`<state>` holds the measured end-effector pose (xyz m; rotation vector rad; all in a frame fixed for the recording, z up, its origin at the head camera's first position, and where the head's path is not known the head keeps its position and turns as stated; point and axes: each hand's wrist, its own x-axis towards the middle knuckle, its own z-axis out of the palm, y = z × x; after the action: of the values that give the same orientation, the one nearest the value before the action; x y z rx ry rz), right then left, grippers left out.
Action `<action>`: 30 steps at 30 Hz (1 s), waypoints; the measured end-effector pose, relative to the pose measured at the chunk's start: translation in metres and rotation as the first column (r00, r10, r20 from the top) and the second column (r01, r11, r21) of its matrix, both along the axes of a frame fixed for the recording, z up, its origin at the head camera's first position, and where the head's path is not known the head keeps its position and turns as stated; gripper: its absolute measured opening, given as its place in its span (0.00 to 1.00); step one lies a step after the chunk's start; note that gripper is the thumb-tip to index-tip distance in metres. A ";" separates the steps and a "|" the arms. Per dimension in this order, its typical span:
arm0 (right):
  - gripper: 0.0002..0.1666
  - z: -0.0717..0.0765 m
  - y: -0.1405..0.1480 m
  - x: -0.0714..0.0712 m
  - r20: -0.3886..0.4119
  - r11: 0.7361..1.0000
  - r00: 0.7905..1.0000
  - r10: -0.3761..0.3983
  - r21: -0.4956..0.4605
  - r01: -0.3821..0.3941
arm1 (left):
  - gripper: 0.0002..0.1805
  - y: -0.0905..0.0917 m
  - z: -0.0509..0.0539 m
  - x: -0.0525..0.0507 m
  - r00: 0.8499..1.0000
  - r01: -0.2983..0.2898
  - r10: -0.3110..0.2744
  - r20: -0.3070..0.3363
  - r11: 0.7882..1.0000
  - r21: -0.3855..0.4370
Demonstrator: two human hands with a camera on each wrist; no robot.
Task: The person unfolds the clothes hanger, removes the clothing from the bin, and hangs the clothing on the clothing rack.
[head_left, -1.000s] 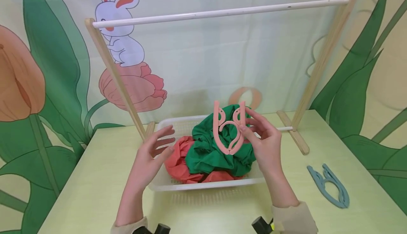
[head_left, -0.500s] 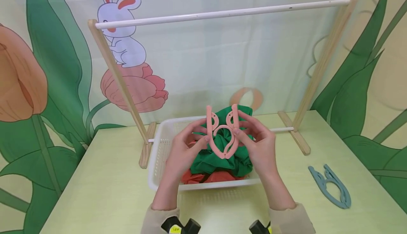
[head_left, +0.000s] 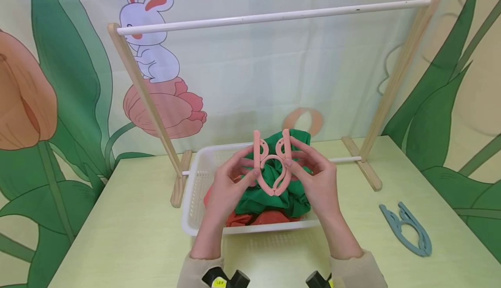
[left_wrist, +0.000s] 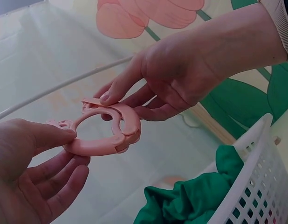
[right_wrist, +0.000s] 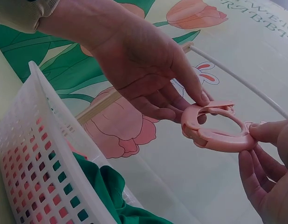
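The pink hanger (head_left: 256,149) is up above the basket (head_left: 274,227), its two arms pointing toward twelve o'clock and its joint at six. The left hand (head_left: 231,182) pinches it at nine o'clock and the right hand (head_left: 318,180) at three, thumbs showing in front; both grips are clamped on it.

It looks like plastic, so I'd judge it light, stiff along each arm, smooth but not very slippery. It would likely give only at the joints. The thin curved hook in the middle seems the most fragile part; the thicker outer arms are the better hold, one per hand.

Taking the pink hanger as the clock's centre in the head view, one green cloth (head_left: 274,204) lies heaped behind and below it, with red cloth (head_left: 274,217) showing at six; whether that is one piece or more I can't tell. One blue hanger (head_left: 396,230) lies on the table (head_left: 117,227) at four, making two hangers. One basket, and one rack with two posts, its white bar (head_left: 274,16) at twelve.
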<state>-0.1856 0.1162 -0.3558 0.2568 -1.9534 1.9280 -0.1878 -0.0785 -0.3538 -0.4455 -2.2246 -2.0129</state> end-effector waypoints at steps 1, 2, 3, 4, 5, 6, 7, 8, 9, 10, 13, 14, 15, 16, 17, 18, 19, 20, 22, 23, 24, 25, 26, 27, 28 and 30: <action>0.24 0.000 0.000 0.000 0.003 1.000 1.000 0.001 0.004 -0.001 | 0.26 0.000 0.000 0.000 1.000 0.003 -0.003 0.002 1.000 0.001; 0.24 0.000 0.001 0.000 0.005 1.000 1.000 0.005 0.007 -0.005 | 0.26 0.000 -0.001 0.000 1.000 0.007 -0.007 0.003 1.000 0.005; 0.24 -0.001 0.001 0.000 0.005 1.000 1.000 0.008 0.011 -0.008 | 0.27 0.000 -0.001 0.000 1.000 0.011 -0.011 0.005 1.000 0.014; 0.24 -0.001 0.001 0.000 0.004 1.000 1.000 0.012 0.016 -0.012 | 0.27 0.000 -0.001 0.001 1.000 0.015 -0.015 0.004 1.000 0.026; 0.25 -0.001 0.001 0.000 0.001 1.000 1.000 0.016 0.022 -0.016 | 0.27 0.000 -0.002 0.001 1.000 0.018 -0.018 0.003 0.999 0.039; 0.25 -0.001 0.001 0.000 -0.004 0.999 1.000 0.020 0.027 -0.020 | 0.27 0.000 -0.002 0.001 1.000 0.020 -0.020 0.000 0.998 0.052; 0.26 -0.001 0.002 -0.001 -0.011 0.999 1.000 0.024 0.032 -0.024 | 0.27 0.000 -0.002 0.001 1.000 0.020 -0.020 -0.003 0.998 0.064; 0.26 -0.001 0.002 -0.001 -0.018 0.999 0.999 0.028 0.038 -0.027 | 0.26 0.000 -0.003 0.001 1.000 0.019 -0.019 -0.006 0.997 0.075; 0.26 -0.001 0.002 -0.002 -0.028 0.999 0.999 0.028 0.041 -0.027 | 0.26 0.000 -0.003 0.001 1.000 0.017 -0.016 -0.008 0.996 0.085; 0.26 -0.001 0.002 -0.002 -0.038 0.999 0.999 0.026 0.041 -0.024 | 0.26 0.000 -0.004 0.000 1.000 0.015 -0.014 -0.010 0.995 0.095; 0.27 0.000 0.002 -0.002 -0.056 1.000 0.998 0.016 0.025 -0.014 | 0.26 0.000 -0.007 -0.001 1.000 0.006 -0.004 -0.012 0.992 0.126; 0.28 0.000 0.003 -0.001 -0.057 1.000 0.998 0.014 0.015 -0.013 | 0.26 -0.001 -0.007 -0.001 1.000 0.005 -0.003 -0.011 0.990 0.141; 0.29 0.000 0.004 -0.001 -0.055 1.000 0.998 0.012 0.004 -0.012 | 0.26 -0.001 -0.008 -0.001 1.000 0.003 -0.002 -0.011 0.988 0.157; 0.30 0.000 0.005 -0.001 -0.053 1.000 0.998 0.016 -0.005 -0.017 | 0.26 -0.001 -0.009 -0.001 1.000 0.001 0.001 -0.011 0.985 0.173; 0.32 0.000 0.006 0.000 -0.051 1.000 0.998 0.024 -0.012 -0.025 | 0.26 -0.002 -0.009 0.000 1.000 -0.001 0.004 -0.012 0.982 0.187; 0.34 0.000 0.007 0.000 -0.050 0.999 0.998 0.037 -0.020 -0.038 | 0.27 -0.002 -0.009 0.000 1.000 -0.001 0.004 -0.015 0.980 0.199; 0.36 0.000 0.009 0.000 -0.056 0.998 0.997 0.057 -0.022 -0.058 | 0.27 -0.002 -0.009 0.000 1.000 -0.002 0.006 -0.017 0.978 0.210; 0.38 0.000 0.011 -0.001 -0.065 0.997 0.995 0.079 -0.021 -0.081 | 0.27 -0.003 -0.009 0.000 1.000 -0.005 0.010 -0.021 0.976 0.217; 0.41 0.000 0.015 -0.001 -0.085 0.991 0.988 0.130 -0.019 -0.132 | 0.27 -0.004 -0.009 0.000 0.999 -0.010 0.016 -0.027 0.975 0.220; 0.43 0.000 0.016 -0.002 -0.094 0.988 0.984 0.154 -0.015 -0.156 | 0.26 -0.005 -0.009 0.000 0.999 -0.010 0.017 -0.030 0.975 0.220; 0.44 0.001 0.017 -0.002 -0.101 0.984 0.979 0.175 -0.009 -0.177 | 0.26 -0.005 -0.009 0.000 0.999 -0.012 0.019 -0.032 0.975 0.220; 0.44 0.001 0.019 -0.002 -0.103 0.982 0.977 0.188 -0.004 -0.189 | 0.26 -0.006 -0.009 0.000 0.999 -0.015 0.022 -0.032 0.976 0.219; 0.43 0.001 0.019 -0.002 -0.101 0.981 0.976 0.193 -0.002 -0.195 | 0.26 -0.007 -0.008 0.000 0.999 -0.016 0.024 -0.034 0.976 0.219; 0.43 0.001 0.020 -0.002 -0.097 0.981 0.976 0.193 0.000 -0.194 | 0.26 -0.007 -0.008 0.001 0.999 -0.016 0.024 -0.034 0.975 0.220; 0.42 0.002 0.020 -0.002 -0.093 0.982 0.977 0.189 0.002 -0.190 | 0.25 -0.008 -0.008 0.001 0.999 -0.015 0.023 -0.034 0.975 0.222; 0.40 0.002 0.021 -0.002 -0.086 0.984 0.981 0.176 -0.003 -0.177 | 0.26 -0.008 -0.007 0.001 0.999 -0.013 0.022 -0.037 0.973 0.230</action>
<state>-0.1871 0.1377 -0.3535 0.5164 -1.9209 2.0002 -0.1867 -0.0869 -0.3613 -0.4340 -1.9343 -2.1975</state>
